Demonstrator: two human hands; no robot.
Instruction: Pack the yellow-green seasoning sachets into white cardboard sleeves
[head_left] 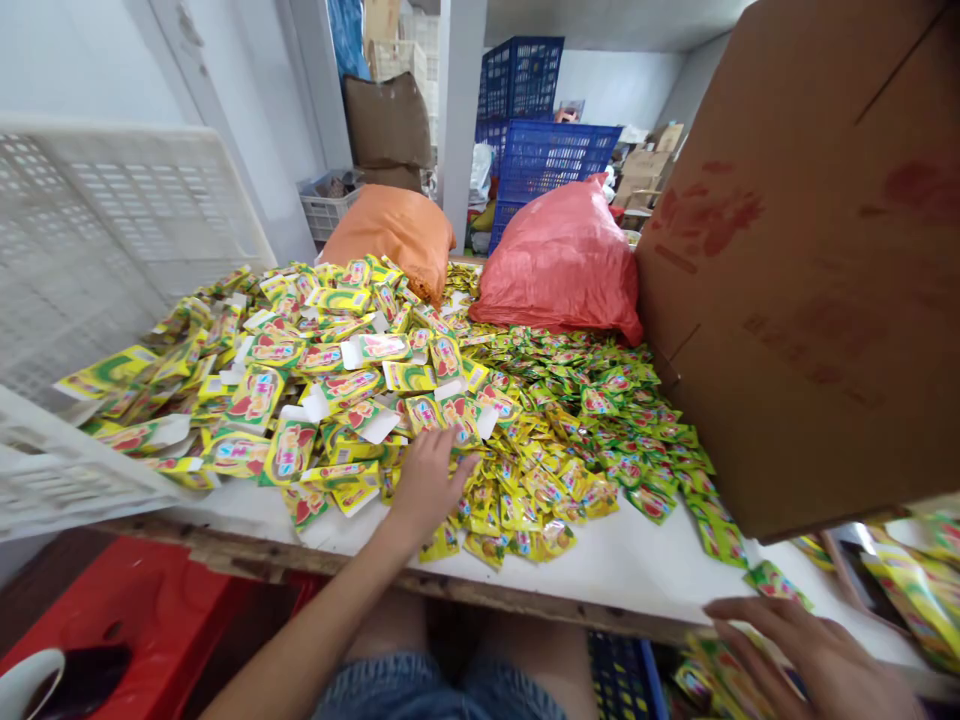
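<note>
While the left hand [429, 478] presses sachets [525, 490], fingers spread.

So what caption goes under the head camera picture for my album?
Left hand on a heap of yellow sachets on a white table; right hand at the edge.

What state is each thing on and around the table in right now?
Left hand: open, flat on the sachets.
Right hand: open, at the table edge, holding nothing.
Sachets: loose, heaped across the table.
Flat cartons: unfolded, piled on the left.
Cardboard box: tilted, flap open.
Red sack: full, closed.
Orange sack: full, closed.
</note>
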